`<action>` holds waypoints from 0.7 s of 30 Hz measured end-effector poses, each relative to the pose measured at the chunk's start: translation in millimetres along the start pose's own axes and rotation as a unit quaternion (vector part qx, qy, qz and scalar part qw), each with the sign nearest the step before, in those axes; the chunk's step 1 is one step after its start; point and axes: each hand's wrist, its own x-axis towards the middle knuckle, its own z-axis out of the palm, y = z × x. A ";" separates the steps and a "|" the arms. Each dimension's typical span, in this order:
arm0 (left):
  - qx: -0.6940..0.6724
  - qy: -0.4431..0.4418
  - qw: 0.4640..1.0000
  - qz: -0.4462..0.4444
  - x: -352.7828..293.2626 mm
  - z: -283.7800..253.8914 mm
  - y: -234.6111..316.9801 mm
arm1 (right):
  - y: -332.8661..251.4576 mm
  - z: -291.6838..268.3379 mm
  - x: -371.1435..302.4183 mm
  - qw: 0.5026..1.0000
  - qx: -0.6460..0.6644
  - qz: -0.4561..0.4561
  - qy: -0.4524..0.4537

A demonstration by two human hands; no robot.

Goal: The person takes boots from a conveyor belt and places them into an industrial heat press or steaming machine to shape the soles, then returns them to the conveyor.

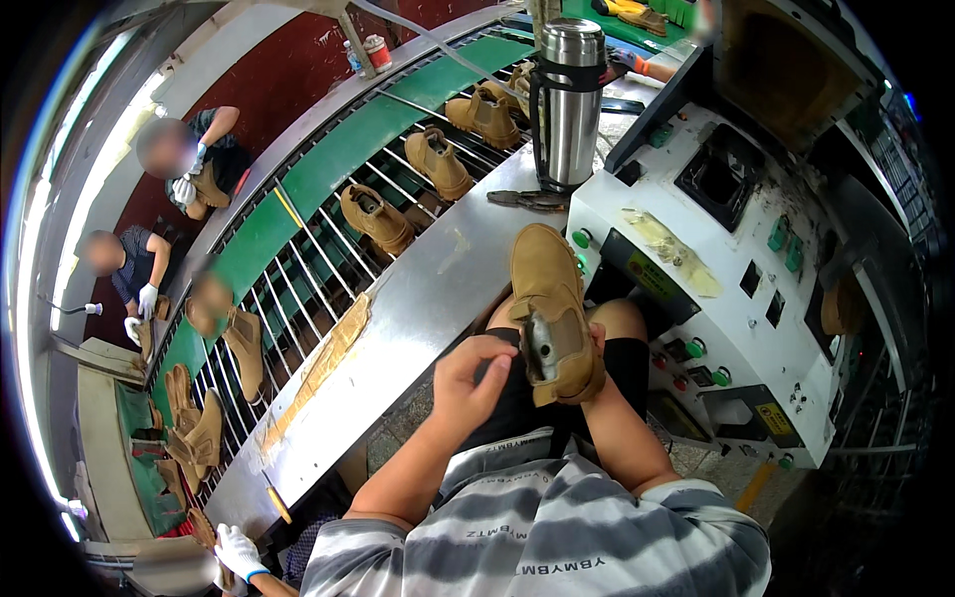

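A tan ankle boot [549, 284] is held over my lap, its toe pointing away and its top opening facing me. Inside the opening shows a grey shoe last [543, 343] with a dark hole in it. My right hand [598, 343] grips the boot's heel end from the right and below, with most of its fingers hidden behind the boot. On the other side my left hand [472, 386] has curled fingers pinched at the dark edge of the boot's collar. The exact fingertip contact is small and partly hidden.
Left of me runs a metal ledge [408, 298] and a roller conveyor carrying tan boots [376, 221]. A steel thermos [572, 109] and pliers [527, 199] stand close ahead. The white machine [696, 269] borders my right. Gloved co-workers [139, 269] handle footwear across the line.
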 end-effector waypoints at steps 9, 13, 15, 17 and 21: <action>0.070 0.056 0.996 0.025 6.3 39.2 -2.2 | -24.4 3.0 -33.1 0.999 -0.039 0.026 0.019; 0.153 0.033 0.988 0.008 11.1 43.9 -3.4 | -33.4 18.1 -42.5 0.981 -0.170 -0.057 0.080; 0.198 0.003 0.980 -0.030 10.4 42.6 -7.4 | -39.4 39.4 -45.8 0.959 -0.247 -0.100 0.092; 0.108 -0.006 0.988 -0.110 9.4 46.8 -15.9 | -47.8 48.1 -52.6 0.947 -0.287 -0.106 0.093; -0.110 -0.039 0.977 -0.180 20.9 54.1 -36.2 | -71.0 67.9 -63.6 0.861 -0.471 -0.148 0.119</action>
